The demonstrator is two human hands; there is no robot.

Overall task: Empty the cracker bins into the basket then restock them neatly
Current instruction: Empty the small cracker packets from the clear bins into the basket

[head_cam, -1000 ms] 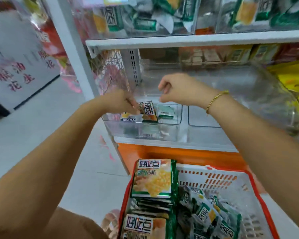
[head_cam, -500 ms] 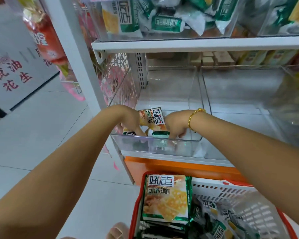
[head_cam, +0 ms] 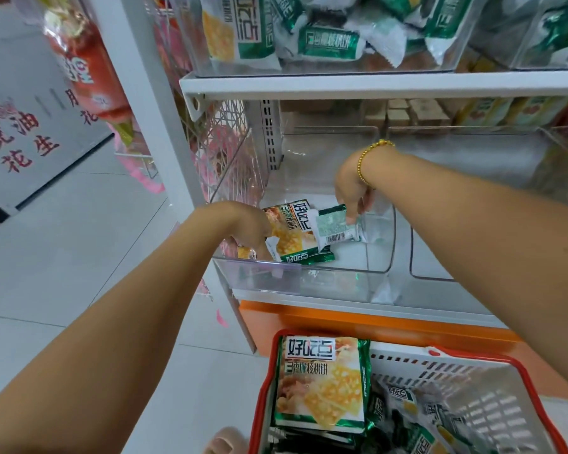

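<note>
1. The person's left hand (head_cam: 248,229) reached down into the clear bin (head_cam: 341,283) on the lower shelf (head_cam: 358,304). Its fingers (head_cam: 259,250) pointed downward at the left edge of a large cracker packet (head_cam: 292,239). Whether they gripped that packet or only touched it could not be told.
2. The large cracker packet lay tilted in the left part of the bin, printed face up. Another green-edged packet (head_cam: 309,257) lay just below it by the bin's front wall.
3. The right hand (head_cam: 351,188), with a gold bead bracelet (head_cam: 363,165) on its wrist, pinched the top corner of a small green-and-white packet (head_cam: 333,226) between thumb and fingertips. That packet hung over the middle of the bin, barcode side showing, and overlapped the right edge of the large cracker packet.
4. A second clear bin (head_cam: 433,276) stood just to the right of the first on the same shelf.
5. A red-rimmed basket (head_cam: 492,358) sat below the shelf, close to the person. At its left side was a stack of large packets, the top one (head_cam: 320,385) face up, with loose small packets (head_cam: 404,401) heaped beside the stack.
6. On the upper shelf (head_cam: 374,83), another clear bin held a jumble of green-and-white packets (head_cam: 312,40).
</note>
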